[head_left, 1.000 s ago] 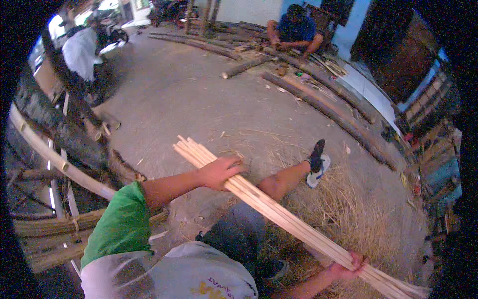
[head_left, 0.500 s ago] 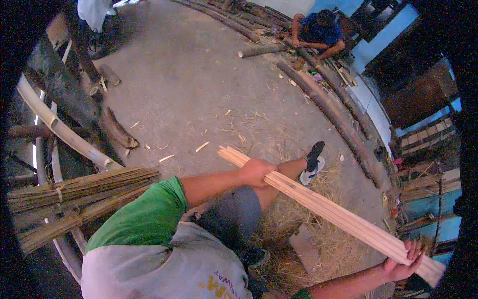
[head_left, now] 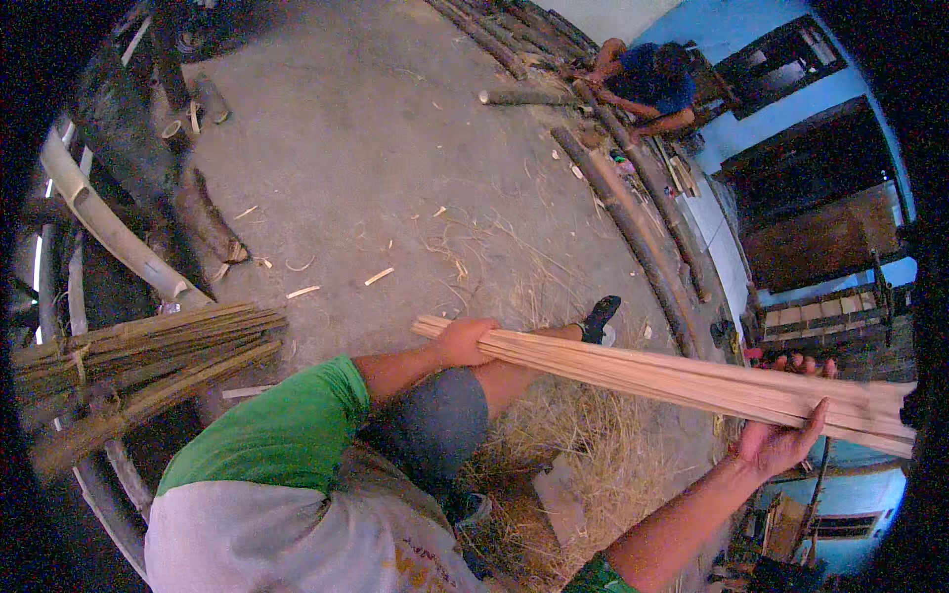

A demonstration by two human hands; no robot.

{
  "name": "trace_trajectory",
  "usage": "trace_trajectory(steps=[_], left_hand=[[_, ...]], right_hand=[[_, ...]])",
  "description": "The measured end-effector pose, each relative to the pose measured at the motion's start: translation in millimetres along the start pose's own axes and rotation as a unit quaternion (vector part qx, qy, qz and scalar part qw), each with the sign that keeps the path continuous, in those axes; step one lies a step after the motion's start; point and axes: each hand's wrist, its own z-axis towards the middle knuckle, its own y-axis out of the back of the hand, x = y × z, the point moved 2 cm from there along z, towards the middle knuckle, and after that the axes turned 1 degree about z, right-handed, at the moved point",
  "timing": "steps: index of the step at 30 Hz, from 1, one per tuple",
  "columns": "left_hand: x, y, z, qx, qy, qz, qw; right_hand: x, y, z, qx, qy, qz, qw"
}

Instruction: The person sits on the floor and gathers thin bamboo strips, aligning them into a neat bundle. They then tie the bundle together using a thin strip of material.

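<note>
A long bundle of pale, thin split bamboo strips (head_left: pixel 633 371) stretches across in front of me, running from the middle to the right edge. Wrapped around its left part, close to the narrow end, is my closed left hand (head_left: pixel 467 342). My right hand (head_left: pixel 783 440) cups the wider right part from below; its thumb lies on the near side and its fingertips show beyond the far side. The strips fan slightly apart toward the right, where their ends run into the dark rim of the picture.
Tied bundles of darker strips (head_left: pixel 148 366) lie at my left beside a thick bamboo pole (head_left: pixel 119 232). Straw-like shavings (head_left: pixel 603 455) cover the floor below my hands. Long bamboo poles (head_left: pixel 633 237) lie at the far right, near a crouching person (head_left: pixel 647 84) in dark blue.
The bundle's right end has risen, bringing it nearer to level. My right hand has moved up and its grip has loosened to a cupping hold; my left hand has shifted left.
</note>
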Motion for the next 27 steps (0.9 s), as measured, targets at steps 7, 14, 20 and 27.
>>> trace_trajectory(steps=[7,14,20,27], left_hand=[[28.4,-13.6,-1.2,-0.012,0.047,-0.001,0.999],[33.2,2.2,0.9,-0.026,0.059,-0.026,0.998],[41.0,-6.9,-0.6,-0.037,0.031,-0.009,0.999],[35.5,-16.3,-3.0,0.023,0.094,-0.037,0.995]], right_hand=[[-17.6,-9.1,34.4,-0.116,-0.027,-0.043,0.992],[-21.3,-47.8,30.2,-0.146,0.04,-0.059,0.987],[-17.0,-47.2,35.1,-0.095,0.025,0.002,0.995],[-28.3,-47.5,43.0,-0.118,0.004,-0.067,0.991]])
